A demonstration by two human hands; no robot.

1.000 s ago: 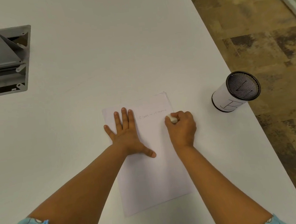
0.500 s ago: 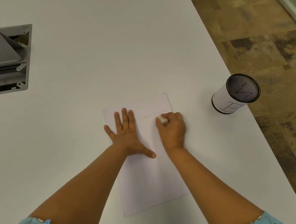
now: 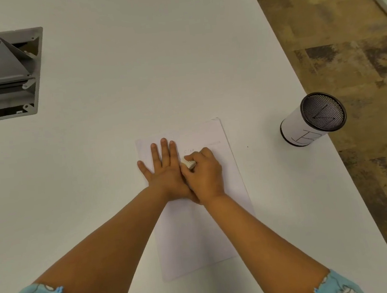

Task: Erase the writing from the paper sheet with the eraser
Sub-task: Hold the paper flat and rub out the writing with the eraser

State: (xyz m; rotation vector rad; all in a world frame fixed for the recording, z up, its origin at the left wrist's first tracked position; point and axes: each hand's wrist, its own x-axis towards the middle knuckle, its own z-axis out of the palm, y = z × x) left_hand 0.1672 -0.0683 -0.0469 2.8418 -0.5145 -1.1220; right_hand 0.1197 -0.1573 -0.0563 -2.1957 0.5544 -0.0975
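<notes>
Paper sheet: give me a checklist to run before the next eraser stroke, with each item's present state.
1. Paper sheet lies flat on the table: ok.
2. Left hand pressed flat on the sheet, holding it down: ok.
3. Right hand gripping the eraser: ok.
4. Writing fully erased: not ok, faint marks remain beyond the eraser.
5. Eraser touching the paper: cannot tell.
6. Mesh cup clear of the stroke: ok.

I'm looking at an office: long white table (image 3: 132, 69), recessed cable box (image 3: 1, 75), mesh pen holder (image 3: 314, 119), patterned carpet (image 3: 343, 35).
</notes>
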